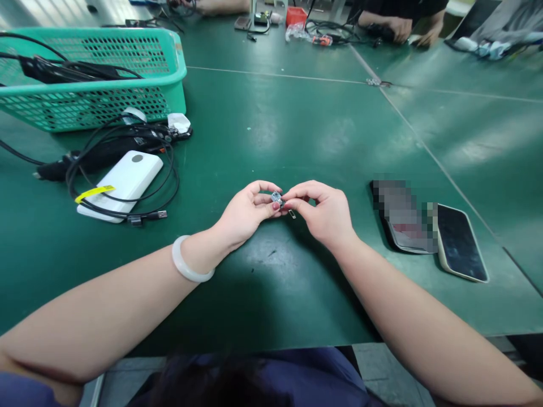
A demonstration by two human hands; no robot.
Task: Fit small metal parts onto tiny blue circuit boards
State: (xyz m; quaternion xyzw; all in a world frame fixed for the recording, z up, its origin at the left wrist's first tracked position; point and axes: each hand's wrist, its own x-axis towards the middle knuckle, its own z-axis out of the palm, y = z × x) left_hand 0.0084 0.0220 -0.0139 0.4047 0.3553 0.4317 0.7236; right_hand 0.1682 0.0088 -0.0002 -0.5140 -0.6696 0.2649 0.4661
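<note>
L hand (244,213) pinches tiny silver part (276,197) over green table (271,130). R hand (324,212) is at its edge; can't tell if it grips. Metal bit (292,214) just below. Phone (461,243) to R; white box (127,178) w/ cord (146,216), then basket (178,62), to L.

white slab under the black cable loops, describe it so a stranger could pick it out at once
Start at the turquoise basket on the left of the table. Nearer the camera, loops of black cable cross a flat white slab with rounded corners. Its pale body and grey disc at one end set it apart from the black gear beside it.
</note>
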